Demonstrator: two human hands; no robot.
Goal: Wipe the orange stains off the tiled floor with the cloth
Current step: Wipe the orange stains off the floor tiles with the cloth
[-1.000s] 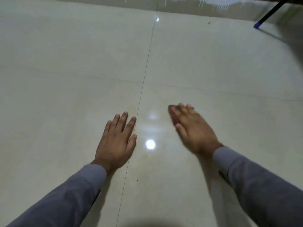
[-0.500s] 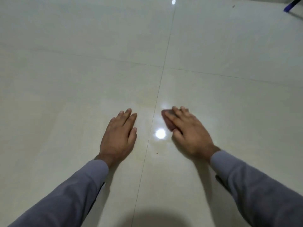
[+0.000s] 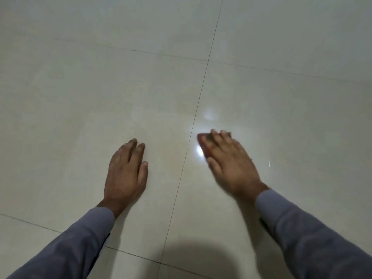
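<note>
My right hand (image 3: 231,164) lies flat on a small dark red cloth (image 3: 202,140), pressing it against the glossy cream tiled floor (image 3: 100,87) just right of a grout line (image 3: 193,125). Only the cloth's left edge and far corner show past my straight fingers; the hand is motion-blurred. My left hand (image 3: 125,172) rests flat on the tile left of that line, fingers straight, holding nothing. A faint orange tint (image 3: 169,158) lies on the tile between my hands.
Bare tiles spread out on all sides, crossed by thin grout lines. A lamp glare (image 3: 199,153) shines beside the cloth. A rounded shadow (image 3: 201,258) falls on the floor at the bottom, between my grey sleeves.
The view has tilted down, losing the blue-tipped pole and the far edge. My right hand has slid the cloth a little to the right, away from the grout line. My left hand stays planted.
</note>
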